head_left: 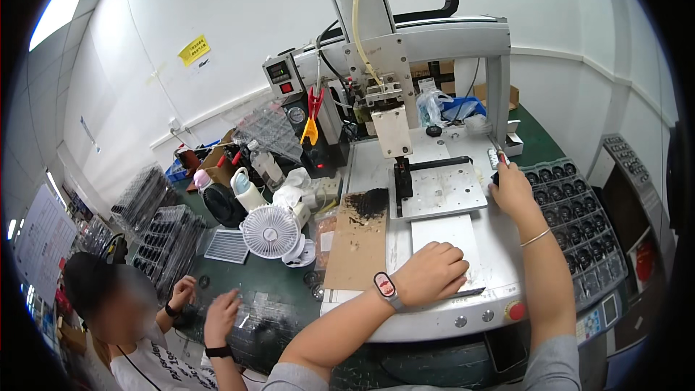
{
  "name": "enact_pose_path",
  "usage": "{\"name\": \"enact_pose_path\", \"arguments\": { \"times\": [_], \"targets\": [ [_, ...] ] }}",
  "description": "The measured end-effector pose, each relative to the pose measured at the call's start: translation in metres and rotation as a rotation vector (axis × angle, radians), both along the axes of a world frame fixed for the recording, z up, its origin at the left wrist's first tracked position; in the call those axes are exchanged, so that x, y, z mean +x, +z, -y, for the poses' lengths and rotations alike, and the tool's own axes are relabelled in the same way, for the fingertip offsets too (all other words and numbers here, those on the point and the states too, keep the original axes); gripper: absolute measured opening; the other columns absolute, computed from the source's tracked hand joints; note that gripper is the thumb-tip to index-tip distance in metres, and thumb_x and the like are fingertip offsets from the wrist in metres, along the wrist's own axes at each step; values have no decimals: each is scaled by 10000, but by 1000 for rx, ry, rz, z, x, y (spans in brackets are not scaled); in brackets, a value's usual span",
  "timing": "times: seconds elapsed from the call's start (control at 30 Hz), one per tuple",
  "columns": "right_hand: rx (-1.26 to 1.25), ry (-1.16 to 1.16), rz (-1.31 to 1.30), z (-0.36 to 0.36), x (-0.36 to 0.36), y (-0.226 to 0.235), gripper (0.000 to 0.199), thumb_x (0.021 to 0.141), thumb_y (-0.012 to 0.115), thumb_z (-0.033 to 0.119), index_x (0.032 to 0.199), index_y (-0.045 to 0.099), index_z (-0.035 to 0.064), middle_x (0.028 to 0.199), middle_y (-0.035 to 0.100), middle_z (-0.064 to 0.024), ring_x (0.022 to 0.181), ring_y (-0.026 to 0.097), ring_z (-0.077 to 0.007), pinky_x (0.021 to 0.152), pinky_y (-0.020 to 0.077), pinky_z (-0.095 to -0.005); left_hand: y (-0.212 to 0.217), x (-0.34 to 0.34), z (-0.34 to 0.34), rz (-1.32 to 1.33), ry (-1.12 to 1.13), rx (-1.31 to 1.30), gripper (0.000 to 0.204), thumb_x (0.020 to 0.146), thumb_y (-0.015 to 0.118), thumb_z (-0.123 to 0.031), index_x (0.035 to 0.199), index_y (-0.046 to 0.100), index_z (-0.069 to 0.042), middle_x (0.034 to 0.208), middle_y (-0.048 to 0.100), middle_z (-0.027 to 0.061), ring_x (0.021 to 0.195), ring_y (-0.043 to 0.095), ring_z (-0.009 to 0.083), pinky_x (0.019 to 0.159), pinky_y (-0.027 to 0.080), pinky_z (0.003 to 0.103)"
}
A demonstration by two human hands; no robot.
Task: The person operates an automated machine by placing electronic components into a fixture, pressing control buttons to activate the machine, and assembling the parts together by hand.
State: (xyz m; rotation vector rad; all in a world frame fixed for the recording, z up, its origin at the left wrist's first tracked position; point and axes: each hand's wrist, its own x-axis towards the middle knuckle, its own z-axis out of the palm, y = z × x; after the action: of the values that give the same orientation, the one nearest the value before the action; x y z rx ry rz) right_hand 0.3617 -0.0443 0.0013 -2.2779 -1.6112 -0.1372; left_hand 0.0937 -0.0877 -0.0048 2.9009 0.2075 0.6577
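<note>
My left hand, with a smartwatch at its wrist, rests low over the machine's white bed with its fingers curled in. Whatever may be under those fingers is hidden. Beside them a thin dark strip lies along the bed's front. My right hand is at the bed's right side, closed around something small and slim with a dark part, too small to name. Between my hands sits a metal fixture plate, below the dispensing machine's head.
A tray of round black parts stands at the right. A red button is on the machine's front. Stained cardboard, a white fan and stacked trays are left. A co-worker sits at the lower left, hands raised.
</note>
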Motion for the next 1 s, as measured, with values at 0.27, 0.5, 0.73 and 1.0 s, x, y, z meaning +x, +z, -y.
{"name": "enact_pose_path", "arguments": {
  "times": [0.27,0.5,0.73,1.0],
  "targets": [
    [224,50,-158,-3,-2,5,525,812,749,166,1211,470,-29,1079,582,-264,1016,590,-432,862,494,-464,-1,1,-3,28,-5,-8,146,868,631,-184,949,615,-63,906,585,83,912,578,261,822,446,382],
    [367,170,-276,-14,3,-5,328,896,646,136,1143,504,-28,1058,609,-281,1009,594,-433,864,473,-465,7,-4,-17,281,114,-2,132,810,703,-160,762,625,-66,839,624,70,813,586,266,764,443,380],
    [466,263,-300,-8,-14,0,266,920,607,111,1173,560,43,842,646,-207,752,636,-348,714,489,-400,3,-20,-52,599,555,-30,222,799,707,-93,648,556,-35,786,586,105,713,540,281,650,441,371],
    [201,710,-274,14,-78,24,280,900,589,102,1174,644,90,962,702,-172,797,677,-323,736,524,-367,-10,-19,-78,792,775,-149,212,834,706,-201,887,687,4,908,631,129,897,606,303,795,487,384]
  ]
}}
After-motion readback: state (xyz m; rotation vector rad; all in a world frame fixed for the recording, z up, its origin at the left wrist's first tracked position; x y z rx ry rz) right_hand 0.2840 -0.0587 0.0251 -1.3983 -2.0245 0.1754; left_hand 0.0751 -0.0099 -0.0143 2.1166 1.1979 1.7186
